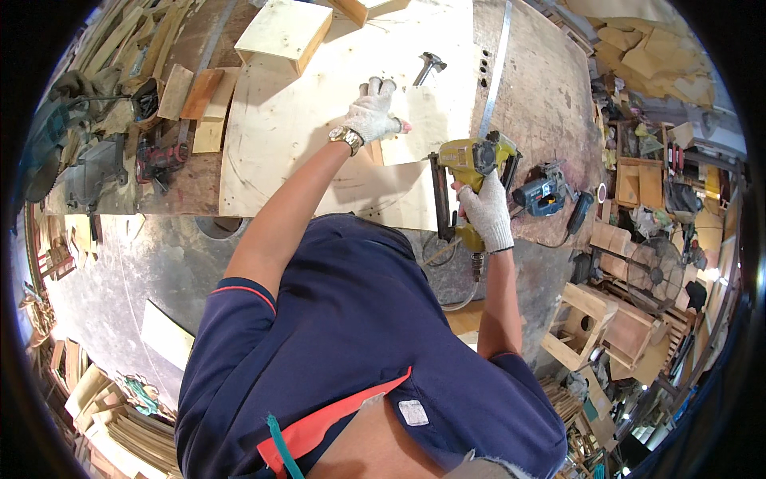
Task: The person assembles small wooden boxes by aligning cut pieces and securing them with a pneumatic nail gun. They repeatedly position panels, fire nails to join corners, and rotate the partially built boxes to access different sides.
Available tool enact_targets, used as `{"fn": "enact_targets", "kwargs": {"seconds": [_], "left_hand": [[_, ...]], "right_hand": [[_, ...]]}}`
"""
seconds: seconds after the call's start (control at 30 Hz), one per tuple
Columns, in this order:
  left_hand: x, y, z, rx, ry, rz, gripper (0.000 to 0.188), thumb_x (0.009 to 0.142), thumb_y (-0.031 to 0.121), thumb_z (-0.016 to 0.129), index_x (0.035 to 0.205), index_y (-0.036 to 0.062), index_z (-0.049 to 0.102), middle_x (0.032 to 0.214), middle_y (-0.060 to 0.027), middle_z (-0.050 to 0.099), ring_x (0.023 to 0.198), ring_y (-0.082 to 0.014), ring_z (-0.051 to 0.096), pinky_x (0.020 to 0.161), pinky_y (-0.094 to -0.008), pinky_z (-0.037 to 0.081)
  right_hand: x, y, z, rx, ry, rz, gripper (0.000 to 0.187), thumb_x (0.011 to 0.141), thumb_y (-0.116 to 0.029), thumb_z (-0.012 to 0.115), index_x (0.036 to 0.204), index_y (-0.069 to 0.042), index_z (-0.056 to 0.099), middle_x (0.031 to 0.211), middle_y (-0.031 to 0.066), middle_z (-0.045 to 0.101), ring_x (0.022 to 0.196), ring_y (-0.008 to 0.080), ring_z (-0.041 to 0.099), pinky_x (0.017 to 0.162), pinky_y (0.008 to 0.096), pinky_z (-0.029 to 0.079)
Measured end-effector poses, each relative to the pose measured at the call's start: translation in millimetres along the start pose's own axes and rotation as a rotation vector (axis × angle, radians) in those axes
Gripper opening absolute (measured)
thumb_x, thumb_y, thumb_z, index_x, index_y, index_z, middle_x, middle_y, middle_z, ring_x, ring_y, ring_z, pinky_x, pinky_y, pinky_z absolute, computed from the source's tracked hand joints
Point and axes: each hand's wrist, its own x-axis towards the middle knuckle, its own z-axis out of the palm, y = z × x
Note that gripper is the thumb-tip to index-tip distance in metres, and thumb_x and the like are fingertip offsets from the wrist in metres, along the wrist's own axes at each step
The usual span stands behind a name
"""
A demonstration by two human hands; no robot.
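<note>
My left hand (372,116), in a whitish work glove with a gold watch at the wrist, reaches out over the pale plywood sheet (263,152) on the bench. Its fingers are stretched and spread, beside a light wooden piece (415,120); whether they press on it I cannot tell. A yellow-green nail gun (459,156) with a black magazine is gripped in my right hand (488,211), also gloved, at the sheet's near right edge. An air hose (472,299) hangs from the gun's handle. Beyond my left hand lies a hammer (431,64).
A wooden box (283,30) stands at the far side of the sheet. Small boards (203,96), a red drill (159,160) and a saw (92,172) occupy the left. A blue jigsaw (542,194) lies right of the nail gun; a fan (656,275) stands farther right.
</note>
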Motion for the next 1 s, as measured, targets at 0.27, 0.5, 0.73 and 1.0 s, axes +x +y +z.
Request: {"fn": "enact_targets", "kwargs": {"seconds": [0.27, 0.5, 0.73, 1.0], "left_hand": [[-1.8, 0.9, -2.3, 0.008, -0.017, -0.011, 0.109, 0.071, 0.057, 0.091, 0.153, 0.0078, 0.039, 0.151, -0.0225, 0.040, 0.143, -0.0439, 0.043, 0.113, -0.0534, 0.049], [-5.4, 7.6, -5.7, 0.011, -0.026, -0.032, 0.106, 0.072, 0.056, 0.091, 0.153, 0.0102, 0.041, 0.152, -0.0209, 0.040, 0.144, -0.0418, 0.043, 0.115, -0.0530, 0.048], [-2.2, 5.3, -0.7, 0.036, 0.003, -0.036, 0.106, 0.070, 0.057, 0.092, 0.150, 0.0086, 0.043, 0.151, -0.0215, 0.041, 0.143, -0.0420, 0.043, 0.113, -0.0514, 0.050], [-2.8, 8.7, 3.0, 0.017, -0.001, -0.029, 0.107, 0.070, 0.057, 0.092, 0.151, 0.0081, 0.043, 0.151, -0.0212, 0.041, 0.145, -0.0409, 0.042, 0.115, -0.0508, 0.049]], "right_hand": [[-1.6, 0.7, 6.9, -0.180, 0.065, -0.093, 0.045, 0.092, -0.014, 0.071, 0.129, 0.003, 0.052, 0.096, 0.0177, 0.075, 0.063, 0.0228, 0.071, 0.057, 0.0373, 0.058], [-12.2, -21.2, 19.9, -0.067, -0.015, -0.062, 0.039, 0.093, -0.008, 0.070, 0.126, 0.002, 0.054, 0.092, 0.0146, 0.073, 0.059, 0.0175, 0.066, 0.055, 0.0341, 0.055], [-14.5, -14.8, 29.9, -0.172, 0.018, -0.105, 0.054, 0.089, -0.015, 0.071, 0.136, 0.002, 0.051, 0.108, 0.0304, 0.074, 0.104, 0.0496, 0.071, 0.087, 0.0519, 0.057], [-15.3, 2.0, 48.2, -0.253, 0.104, -0.302, 0.041, 0.093, -0.011, 0.072, 0.129, 0.002, 0.056, 0.093, 0.0144, 0.076, 0.065, 0.0174, 0.070, 0.057, 0.0327, 0.057]]}}
